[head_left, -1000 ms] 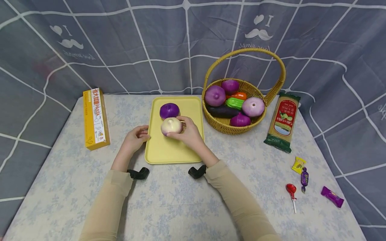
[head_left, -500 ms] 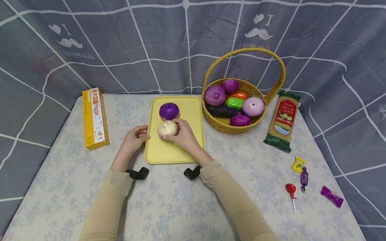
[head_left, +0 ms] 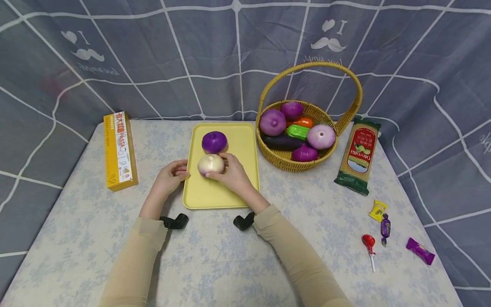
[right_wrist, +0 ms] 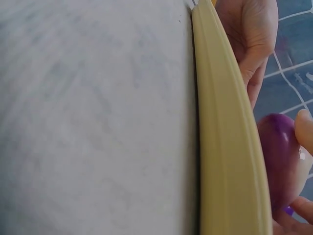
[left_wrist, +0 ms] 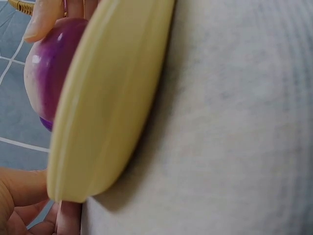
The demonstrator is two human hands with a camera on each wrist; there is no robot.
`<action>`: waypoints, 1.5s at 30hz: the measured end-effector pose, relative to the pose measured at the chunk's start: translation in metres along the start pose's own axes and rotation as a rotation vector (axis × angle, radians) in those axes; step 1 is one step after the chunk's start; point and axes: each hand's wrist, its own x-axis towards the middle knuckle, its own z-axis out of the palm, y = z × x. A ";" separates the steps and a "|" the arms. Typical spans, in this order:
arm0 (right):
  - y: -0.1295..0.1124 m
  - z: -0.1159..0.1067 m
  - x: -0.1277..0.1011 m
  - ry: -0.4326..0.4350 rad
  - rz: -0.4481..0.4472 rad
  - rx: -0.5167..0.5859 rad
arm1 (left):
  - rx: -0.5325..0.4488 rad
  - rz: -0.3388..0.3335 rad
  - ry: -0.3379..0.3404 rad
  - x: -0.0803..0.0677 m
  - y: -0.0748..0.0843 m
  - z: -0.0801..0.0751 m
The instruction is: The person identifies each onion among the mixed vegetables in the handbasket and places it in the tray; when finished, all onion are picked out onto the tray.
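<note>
With the left hand (head_left: 168, 178) pinching the left rim of the yellow tray (head_left: 215, 195), the right hand (head_left: 234, 175) grips the white-and-purple onion (head_left: 210, 164) from its right side. Onion lies over the tray between the hands: inside the right hand's grip, apart from the left. Roundish; no clear long axis. Just beyond: dark purple onion (head_left: 214, 141), on the tray. Farther right: wicker basket (head_left: 285, 163).

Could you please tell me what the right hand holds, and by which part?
The right hand holds the white-and-purple vegetable by its right side.
</note>
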 end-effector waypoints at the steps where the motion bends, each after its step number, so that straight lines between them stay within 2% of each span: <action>1: 0.000 0.000 0.000 0.000 -0.001 -0.001 | 0.000 -0.004 -0.003 -0.001 0.000 0.000; 11: -0.002 -0.013 -0.008 0.007 0.001 -0.083 | 0.004 -0.009 0.001 0.002 -0.002 0.000; 16: -0.006 -0.029 -0.013 0.031 -0.043 -0.044 | -0.009 -0.008 -0.005 0.003 -0.002 0.000; 23: -0.012 -0.065 -0.021 0.126 -0.123 0.084 | -0.018 -0.008 -0.017 0.002 -0.003 -0.001; 31: -0.009 -0.112 -0.024 0.265 -0.172 0.118 | -0.009 -0.013 -0.008 0.004 -0.003 -0.001; 37: -0.002 -0.142 -0.021 0.364 -0.168 0.125 | -0.005 -0.013 -0.012 0.004 -0.003 0.000; 45: 0.008 -0.171 -0.018 0.414 -0.104 0.095 | 0.011 -0.016 -0.011 0.004 -0.002 -0.001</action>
